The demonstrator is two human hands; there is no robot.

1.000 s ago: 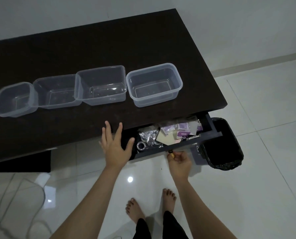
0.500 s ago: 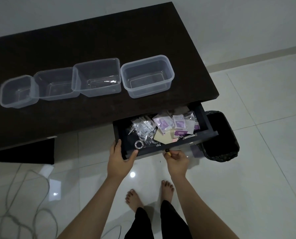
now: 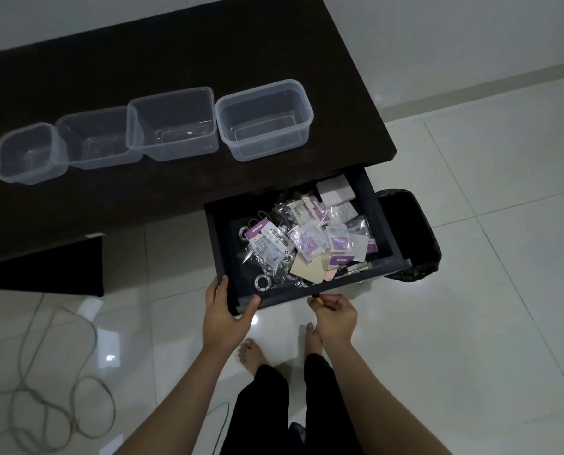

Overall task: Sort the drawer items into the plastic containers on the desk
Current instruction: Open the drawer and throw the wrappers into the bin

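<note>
A dark drawer [image 3: 380, 221] stands pulled far out from under the dark desk [image 3: 109, 205]. It holds several small plastic packets with purple labels [image 3: 306, 241], beige cards [image 3: 305, 269] and metal rings [image 3: 262, 283]. My left hand [image 3: 226, 315] grips the drawer's front left corner. My right hand [image 3: 334, 313] pinches the small drawer knob [image 3: 316, 296] on the front panel. Several clear plastic containers stand in a row on the desk, the rightmost container [image 3: 264, 121] nearest the drawer, the smallest container [image 3: 27, 156] at far left. All look empty.
A black waste bin [image 3: 408, 231] stands on the floor right of the drawer, partly under it. A grey cable [image 3: 44, 399] loops on the white tiles at lower left. My bare feet [image 3: 251, 354] are below the drawer front.
The drawer has slid much further out, showing most of its contents. My left hand went from hovering open to gripping the drawer's front corner. My right hand stayed on the knob.
</note>
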